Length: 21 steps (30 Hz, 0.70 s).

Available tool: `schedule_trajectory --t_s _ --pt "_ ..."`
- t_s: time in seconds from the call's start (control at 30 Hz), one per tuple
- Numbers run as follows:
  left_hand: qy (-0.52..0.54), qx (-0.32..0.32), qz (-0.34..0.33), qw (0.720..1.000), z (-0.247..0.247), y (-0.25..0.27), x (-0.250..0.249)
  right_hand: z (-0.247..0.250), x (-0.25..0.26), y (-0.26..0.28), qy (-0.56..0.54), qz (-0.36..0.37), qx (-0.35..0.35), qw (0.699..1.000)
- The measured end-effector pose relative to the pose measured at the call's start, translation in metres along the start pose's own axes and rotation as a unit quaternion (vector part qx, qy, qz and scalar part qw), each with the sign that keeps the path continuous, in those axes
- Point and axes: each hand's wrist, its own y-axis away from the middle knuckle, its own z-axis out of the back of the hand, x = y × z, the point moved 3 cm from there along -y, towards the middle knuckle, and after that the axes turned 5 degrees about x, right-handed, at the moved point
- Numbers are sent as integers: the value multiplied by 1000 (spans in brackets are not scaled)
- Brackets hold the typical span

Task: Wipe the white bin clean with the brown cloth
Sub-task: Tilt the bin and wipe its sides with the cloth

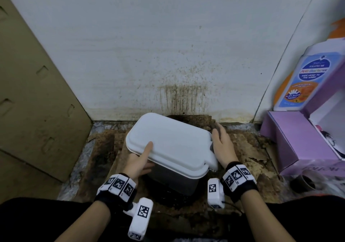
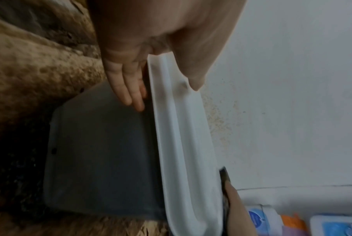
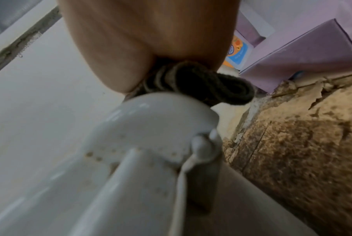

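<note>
The white bin [image 1: 168, 144] is sitting lidded on stained cardboard [image 1: 261, 148] close to the wall [image 1: 149, 55]. The left hand [image 1: 139, 164] is pinching the lid's rim, thumb on top, fingers beneath against the side. The right hand [image 1: 223, 146], fingers fairly straight, is pressing the bunched brown cloth [image 3: 211, 84] flat against the bin's right end.

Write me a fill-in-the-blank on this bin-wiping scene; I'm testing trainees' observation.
1. The left hand lays its ___ on top of the white bin.
2. The right hand presses a ___ cloth to the bin.
3. The box right of the bin is ___.
Missing: thumb; brown; purple.
</note>
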Motion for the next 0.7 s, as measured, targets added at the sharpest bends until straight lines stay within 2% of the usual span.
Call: schedule_trajectory --t_s 0.13,0.27,0.47,0.6,0.7 --pt "38 46 -3 998 -23 7 8 2 6 -4 20 -6 90 996" --pt "87 52 -13 995 -30 7 6 3 7 -4 11 1 115 993" --pt "81 74 -32 993 -21 4 -4 -11 -8 18 -29 12 53 998" --pt "40 62 -32 997 -17 -7 -14 -24 -19 44 -61 -15 -33 997" --pt "-33 44 -35 998 -19 -9 -26 -32 -14 65 -61 -20 -83 995"
